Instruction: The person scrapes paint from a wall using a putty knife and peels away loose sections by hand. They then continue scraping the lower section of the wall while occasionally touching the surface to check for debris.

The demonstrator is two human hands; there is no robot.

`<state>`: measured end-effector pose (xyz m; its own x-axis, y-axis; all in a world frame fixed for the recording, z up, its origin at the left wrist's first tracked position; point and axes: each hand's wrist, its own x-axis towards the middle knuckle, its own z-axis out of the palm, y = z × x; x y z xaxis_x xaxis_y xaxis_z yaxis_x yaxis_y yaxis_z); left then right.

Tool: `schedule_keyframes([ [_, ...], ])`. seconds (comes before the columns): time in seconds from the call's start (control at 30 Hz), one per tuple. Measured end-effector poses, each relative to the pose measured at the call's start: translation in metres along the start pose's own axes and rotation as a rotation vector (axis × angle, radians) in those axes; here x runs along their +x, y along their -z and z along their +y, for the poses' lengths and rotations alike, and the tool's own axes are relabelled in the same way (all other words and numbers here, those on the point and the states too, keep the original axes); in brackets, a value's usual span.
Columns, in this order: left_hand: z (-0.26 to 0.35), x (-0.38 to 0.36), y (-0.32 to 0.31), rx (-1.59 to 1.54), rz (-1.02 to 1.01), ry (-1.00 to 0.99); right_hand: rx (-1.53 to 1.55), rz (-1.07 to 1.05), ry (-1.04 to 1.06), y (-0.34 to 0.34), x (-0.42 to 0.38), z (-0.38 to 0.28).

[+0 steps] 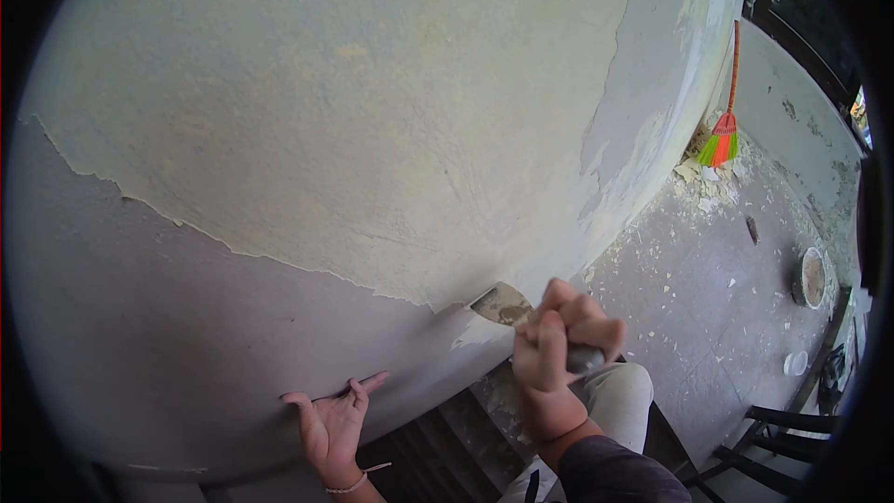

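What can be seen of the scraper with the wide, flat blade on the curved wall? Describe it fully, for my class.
The scraper with the wide, flat blade looks metallic, its face smeared grey-brown. The blade flares from the right hand towards a broad edge. That edge is at the curved wall, beside the ragged border of the pale yellowish-green paint. The fingers wrap the handle, hiding most of it; a rounded grey part, probably its end, shows beneath them. The handle's material cannot be told.
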<state>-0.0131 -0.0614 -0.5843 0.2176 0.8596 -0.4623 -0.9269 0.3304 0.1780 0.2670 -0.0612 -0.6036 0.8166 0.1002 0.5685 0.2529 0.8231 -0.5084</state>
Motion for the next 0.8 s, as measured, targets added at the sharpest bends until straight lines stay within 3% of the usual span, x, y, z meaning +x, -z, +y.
schedule_keyframes([
  [0.07, -0.002, 0.009, -0.001, -0.015, -0.015, -0.014, 0.176, 0.019, 0.143, 0.006, 0.007, 0.001],
  [0.17, -0.003, 0.006, 0.001, -0.032, 0.025, -0.028, -0.086, -0.213, 0.042, 0.001, -0.010, 0.027],
  [0.2, -0.004, 0.008, 0.004, 0.007, 0.003, -0.040, -0.076, -0.192, 0.047, 0.002, -0.008, 0.027],
  [0.23, -0.002, 0.008, 0.006, 0.049, -0.018, -0.056, 0.023, -0.023, -0.120, 0.001, -0.002, 0.012],
  [0.3, -0.002, 0.010, 0.006, 0.059, -0.032, -0.048, 0.224, 0.245, -0.005, 0.004, 0.000, -0.001],
  [0.37, -0.002, 0.008, 0.005, 0.029, -0.008, -0.037, 0.156, 0.002, 0.044, 0.005, -0.004, 0.011],
  [0.43, -0.003, 0.007, 0.003, -0.041, 0.026, -0.010, -0.148, -0.224, 0.081, -0.007, -0.001, 0.023],
  [0.47, -0.005, 0.007, 0.004, -0.034, 0.020, -0.014, -0.146, -0.237, 0.066, -0.008, 0.004, 0.021],
  [0.53, -0.003, 0.008, 0.006, -0.012, 0.006, -0.025, 0.062, -0.049, -0.022, 0.013, -0.016, 0.008],
  [0.63, -0.002, 0.009, 0.007, 0.046, -0.032, 0.000, 0.082, 0.000, 0.073, 0.003, -0.014, 0.019],
  [0.73, -0.005, 0.009, 0.004, 0.008, 0.000, -0.011, -0.022, -0.099, -0.007, 0.003, -0.012, 0.026],
  [0.8, -0.008, -0.002, -0.003, -0.037, 0.066, -0.041, 0.145, 0.085, -0.032, 0.007, -0.006, 0.003],
])
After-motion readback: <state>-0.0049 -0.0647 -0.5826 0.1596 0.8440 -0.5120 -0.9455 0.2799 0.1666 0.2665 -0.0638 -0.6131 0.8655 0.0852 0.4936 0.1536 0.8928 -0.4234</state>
